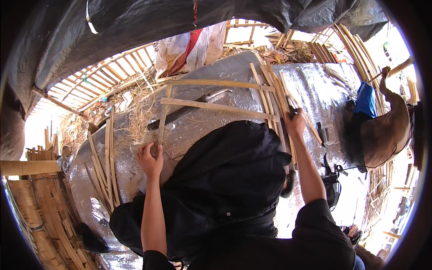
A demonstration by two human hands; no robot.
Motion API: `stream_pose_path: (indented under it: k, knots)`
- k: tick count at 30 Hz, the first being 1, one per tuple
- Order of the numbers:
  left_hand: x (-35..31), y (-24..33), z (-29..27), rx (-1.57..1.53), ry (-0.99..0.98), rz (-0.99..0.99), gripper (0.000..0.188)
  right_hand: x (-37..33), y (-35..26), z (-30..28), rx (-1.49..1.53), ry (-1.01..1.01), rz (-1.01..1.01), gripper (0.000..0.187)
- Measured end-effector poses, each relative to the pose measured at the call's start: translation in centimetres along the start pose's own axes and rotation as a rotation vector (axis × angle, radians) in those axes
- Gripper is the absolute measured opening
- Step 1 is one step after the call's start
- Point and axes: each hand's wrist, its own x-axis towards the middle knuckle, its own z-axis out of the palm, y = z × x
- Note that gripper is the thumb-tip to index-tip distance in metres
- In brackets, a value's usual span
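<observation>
On the silver sheet before my knees, two long bamboo slats [216,83] lie crosswise, their left ends meeting an upright bamboo strip [163,119]. My left hand [150,161] pinches the near end of that strip between thumb and fingers. To the right, my right hand [294,122] is closed around a small dark object [292,110] whose kind I cannot make out. It is beside a bundle of long bamboo strips [280,96], close to the slats' right ends. Under the slats lies a long dark tool [180,115] with a shiny metal end.
Loose bamboo strips [108,157] lie at my left, near split bamboo [49,211]. A person in brown [389,128] at the right grips a pole. A black strapped bag [332,186] sits beside my right arm. Dark sheeting [135,27] hangs overhead.
</observation>
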Motion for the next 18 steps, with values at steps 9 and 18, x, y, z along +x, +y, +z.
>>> stream_pose_path:
  k: [9,18]
  knots:
    - [-0.6,-0.9,-0.8,0.0,0.108,-0.028,0.035,-3.0,4.9,-3.3,-0.259,-0.115,0.074,0.052]
    - [-0.6,-0.8,-0.4,0.036,0.153,-0.014,0.034,-1.5,1.1,0.1,-0.259,-0.268,-0.034,0.029]
